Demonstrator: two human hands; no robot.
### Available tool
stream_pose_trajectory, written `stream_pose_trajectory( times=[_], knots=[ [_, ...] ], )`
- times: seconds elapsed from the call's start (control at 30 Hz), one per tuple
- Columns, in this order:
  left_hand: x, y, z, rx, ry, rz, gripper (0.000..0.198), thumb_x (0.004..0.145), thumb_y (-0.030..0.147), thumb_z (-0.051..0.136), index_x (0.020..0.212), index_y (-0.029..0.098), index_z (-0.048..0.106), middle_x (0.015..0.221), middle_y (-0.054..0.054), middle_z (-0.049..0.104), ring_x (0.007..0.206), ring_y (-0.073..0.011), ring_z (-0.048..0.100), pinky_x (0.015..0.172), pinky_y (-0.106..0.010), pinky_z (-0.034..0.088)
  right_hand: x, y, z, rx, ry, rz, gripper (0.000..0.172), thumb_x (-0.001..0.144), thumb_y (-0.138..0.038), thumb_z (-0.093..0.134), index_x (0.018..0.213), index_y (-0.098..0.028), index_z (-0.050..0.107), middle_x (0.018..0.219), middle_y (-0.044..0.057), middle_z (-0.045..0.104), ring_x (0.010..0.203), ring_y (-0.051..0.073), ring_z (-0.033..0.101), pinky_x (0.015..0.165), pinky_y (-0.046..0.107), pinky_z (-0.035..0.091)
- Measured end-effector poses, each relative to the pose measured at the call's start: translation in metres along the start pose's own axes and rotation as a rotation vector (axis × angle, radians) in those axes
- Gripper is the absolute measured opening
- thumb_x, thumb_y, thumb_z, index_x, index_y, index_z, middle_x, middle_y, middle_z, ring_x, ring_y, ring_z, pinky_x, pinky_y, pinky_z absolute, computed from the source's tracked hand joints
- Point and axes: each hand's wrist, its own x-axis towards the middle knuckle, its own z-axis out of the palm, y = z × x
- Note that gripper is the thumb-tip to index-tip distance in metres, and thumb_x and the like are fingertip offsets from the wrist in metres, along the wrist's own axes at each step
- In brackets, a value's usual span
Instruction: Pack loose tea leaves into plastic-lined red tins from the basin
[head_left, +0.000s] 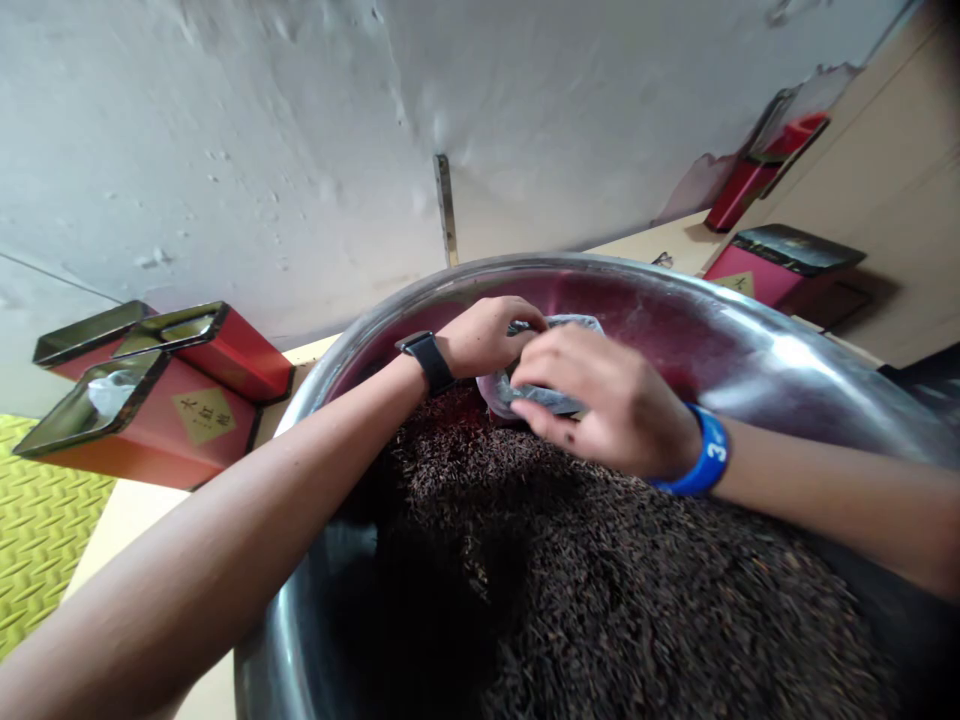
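A big steel basin (750,330) holds a heap of dark loose tea leaves (600,590). Over the far side of the heap, both my hands grip a small clear plastic bag (559,325). My left hand (487,335), with a black watch on its wrist, pinches the bag's left edge. My right hand (607,405), with a blue wristband, is closed over the bag's front and covers most of it. The bag's contents are hidden.
Open red tins (157,400) with dark rims stand at the left on a pale table, one with a plastic liner inside. More red tins (780,265) stand at the back right. A grey wall rises behind. A yellow-green mat (37,520) lies at the lower left.
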Motion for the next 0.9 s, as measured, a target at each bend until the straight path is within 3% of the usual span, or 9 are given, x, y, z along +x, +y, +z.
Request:
stream_pose_trajectory(
  times=[0.07, 0.13, 0.27, 0.4, 0.47, 0.57, 0.67, 0.9],
  knots=[
    [0.000, 0.000, -0.001, -0.009, -0.001, -0.016, 0.021, 0.078, 0.014, 0.047, 0.089, 0.017, 0.064, 0.095, -0.002, 0.063, 0.089, -0.0126, 0.056, 0.085, -0.026, 0.042, -0.006, -0.017, 0.008, 0.133, -0.231, -0.195, 0.023, 0.087, -0.030, 0.041, 0.092, -0.016, 0.058, 0.085, 0.005, 0.058, 0.081, 0.015, 0.051, 0.075, 0.030, 0.041],
    [0.000, 0.000, -0.001, -0.005, -0.004, -0.027, 0.022, 0.079, 0.014, 0.046, 0.090, 0.019, 0.064, 0.097, -0.001, 0.063, 0.092, -0.0127, 0.055, 0.088, -0.026, 0.041, -0.014, -0.029, 0.018, 0.201, -0.479, -0.294, 0.032, 0.086, -0.041, 0.041, 0.100, -0.017, 0.057, 0.089, 0.006, 0.059, 0.082, 0.016, 0.053, 0.070, 0.029, 0.041],
    [-0.001, 0.005, -0.002, -0.032, 0.001, -0.054, 0.028, 0.080, 0.016, 0.046, 0.103, 0.020, 0.060, 0.101, -0.001, 0.063, 0.094, -0.0132, 0.055, 0.088, -0.026, 0.041, -0.027, -0.035, 0.033, 0.226, -0.742, -0.174, 0.070, 0.066, -0.066, 0.052, 0.113, -0.014, 0.052, 0.098, 0.012, 0.058, 0.084, 0.023, 0.056, 0.062, 0.031, 0.042],
    [-0.002, 0.008, -0.003, -0.074, 0.019, -0.108, 0.049, 0.080, 0.015, 0.045, 0.128, 0.023, 0.040, 0.104, -0.002, 0.062, 0.092, -0.0121, 0.056, 0.085, -0.025, 0.042, -0.027, -0.035, 0.032, 0.212, -0.950, -0.158, 0.054, 0.073, -0.062, 0.047, 0.096, -0.015, 0.059, 0.080, 0.010, 0.064, 0.066, 0.021, 0.060, 0.052, 0.028, 0.037],
    [-0.002, 0.007, -0.004, -0.070, -0.004, -0.109, 0.045, 0.081, 0.017, 0.046, 0.126, 0.022, 0.043, 0.106, -0.002, 0.062, 0.094, -0.0125, 0.056, 0.085, -0.025, 0.042, -0.024, -0.037, 0.028, 0.188, -0.993, -0.170, 0.047, 0.078, -0.057, 0.043, 0.091, -0.016, 0.061, 0.072, 0.009, 0.065, 0.060, 0.021, 0.060, 0.049, 0.028, 0.033],
    [-0.001, 0.004, -0.007, -0.034, -0.089, -0.134, 0.032, 0.082, 0.025, 0.046, 0.111, 0.020, 0.058, 0.108, -0.003, 0.062, 0.095, -0.0147, 0.056, 0.084, -0.027, 0.042, -0.016, -0.037, 0.020, 0.193, -0.937, -0.182, 0.044, 0.081, -0.055, 0.041, 0.089, -0.017, 0.060, 0.070, 0.008, 0.065, 0.058, 0.019, 0.060, 0.048, 0.027, 0.031],
    [-0.001, 0.003, -0.011, -0.035, -0.183, -0.181, 0.032, 0.082, 0.032, 0.045, 0.107, 0.019, 0.061, 0.103, -0.003, 0.064, 0.089, -0.0147, 0.058, 0.079, -0.026, 0.044, -0.006, -0.032, 0.009, 0.232, -0.797, -0.125, 0.039, 0.083, -0.051, 0.041, 0.092, -0.018, 0.058, 0.073, 0.006, 0.065, 0.063, 0.017, 0.060, 0.052, 0.026, 0.034],
    [0.000, 0.006, -0.015, -0.082, -0.245, -0.168, 0.032, 0.079, 0.030, 0.048, 0.105, 0.021, 0.063, 0.098, -0.002, 0.066, 0.083, -0.0135, 0.059, 0.073, -0.024, 0.044, 0.004, -0.003, -0.020, 0.140, -0.244, 0.073, 0.032, 0.086, -0.042, 0.044, 0.097, -0.015, 0.056, 0.087, 0.004, 0.064, 0.078, 0.015, 0.059, 0.069, 0.026, 0.040]
  ],
)
